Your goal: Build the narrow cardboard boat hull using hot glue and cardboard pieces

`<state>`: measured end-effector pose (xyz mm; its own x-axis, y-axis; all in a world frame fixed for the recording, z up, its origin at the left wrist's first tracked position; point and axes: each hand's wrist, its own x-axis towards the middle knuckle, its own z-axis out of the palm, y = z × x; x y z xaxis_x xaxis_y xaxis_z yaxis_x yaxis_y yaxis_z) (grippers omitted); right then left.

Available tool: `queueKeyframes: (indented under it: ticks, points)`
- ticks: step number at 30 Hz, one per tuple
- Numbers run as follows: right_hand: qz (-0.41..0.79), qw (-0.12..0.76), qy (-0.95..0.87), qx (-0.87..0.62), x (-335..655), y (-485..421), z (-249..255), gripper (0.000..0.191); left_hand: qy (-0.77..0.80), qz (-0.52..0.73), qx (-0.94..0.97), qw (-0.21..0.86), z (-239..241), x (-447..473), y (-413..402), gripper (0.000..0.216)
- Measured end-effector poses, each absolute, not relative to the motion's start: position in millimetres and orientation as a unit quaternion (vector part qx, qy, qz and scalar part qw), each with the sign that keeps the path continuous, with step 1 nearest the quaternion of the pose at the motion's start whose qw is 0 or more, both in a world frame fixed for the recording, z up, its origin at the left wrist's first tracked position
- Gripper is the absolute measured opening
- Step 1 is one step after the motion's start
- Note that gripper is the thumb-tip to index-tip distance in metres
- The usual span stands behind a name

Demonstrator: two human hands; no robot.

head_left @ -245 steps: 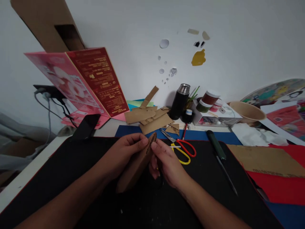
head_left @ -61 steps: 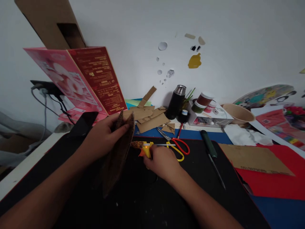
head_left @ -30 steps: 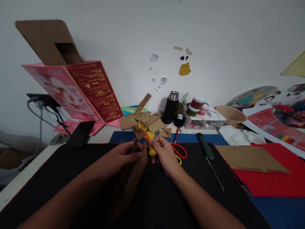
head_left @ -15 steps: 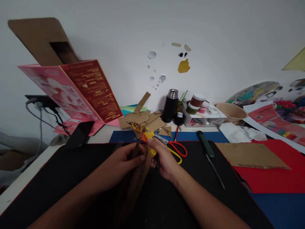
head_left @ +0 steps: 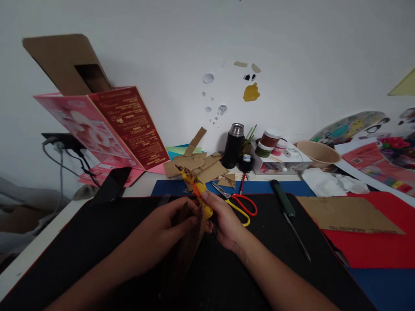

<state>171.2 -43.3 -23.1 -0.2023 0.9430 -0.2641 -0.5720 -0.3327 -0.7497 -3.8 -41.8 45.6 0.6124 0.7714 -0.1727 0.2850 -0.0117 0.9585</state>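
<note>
Low over the black mat, my left hand (head_left: 177, 222) is closed on a dark brown cardboard piece (head_left: 191, 242), its fingers pinching the upper edge. The lower part of that piece fades into shadow. My right hand (head_left: 223, 218) grips a yellow glue gun (head_left: 198, 186) whose stained nozzle points up and to the left, away from me. The gun's handle is partly hidden behind the cardboard and my fingers. Just past my right hand lie scissors (head_left: 241, 205) with red and yellow handles, blades spread slightly.
A green-handled screwdriver-like tool (head_left: 285, 201) lies on the mat (head_left: 259, 259) at right. Cardboard scraps (head_left: 210, 168), a black flask (head_left: 234, 147) and paint jars (head_left: 269, 140) stand behind. Flat cardboard (head_left: 346, 211) rests on red sheet (head_left: 385, 250). A phone (head_left: 112, 185) leans at left.
The whole view has shifted slightly, so background things sit lower and further right. The glue gun has turned a little, its nozzle end tilting more upright. Both hands keep their hold.
</note>
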Motion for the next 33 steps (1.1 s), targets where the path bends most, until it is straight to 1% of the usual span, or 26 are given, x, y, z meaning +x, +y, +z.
queueKeyframes:
  ticks: [6,13,16,20,24,27,31,33]
  points:
    - [0.749,0.52,-0.214,-0.35,170.7,-43.0,-26.1,0.051,0.395,0.199,0.706,0.553,48.2,1.3,-49.6,0.03]
    - [0.767,0.505,-0.199,-0.343,169.5,-45.9,-26.6,0.048,0.393,0.187,0.719,0.541,52.7,1.1,-51.2,0.028]
    - [0.758,0.518,-0.207,-0.337,168.1,-46.9,-26.2,0.049,0.405,0.181,0.726,0.525,52.3,1.4,-52.1,0.031]
    - [0.763,0.518,-0.224,-0.315,168.9,-46.6,-24.6,0.045,0.394,0.173,0.733,0.528,51.0,1.0,-52.1,0.03]
    - [0.742,0.514,-0.263,-0.339,170.9,-45.7,-25.5,0.044,0.392,0.181,0.725,0.537,49.9,-9.1,-42.5,0.029]
    - [0.722,0.516,-0.293,-0.356,171.7,-45.6,-26.5,0.042,0.408,0.23,0.666,0.58,50.3,-20.9,-28.1,0.033]
    - [0.691,0.521,-0.33,-0.377,174.0,-46.7,-27.0,0.046,0.42,0.346,0.511,0.665,47.3,-29.2,-10.5,0.047]
    - [0.684,0.519,-0.343,-0.381,176.0,-47.3,-26.9,0.045,0.416,0.383,0.471,0.677,40.6,-29.5,-3.6,0.048]
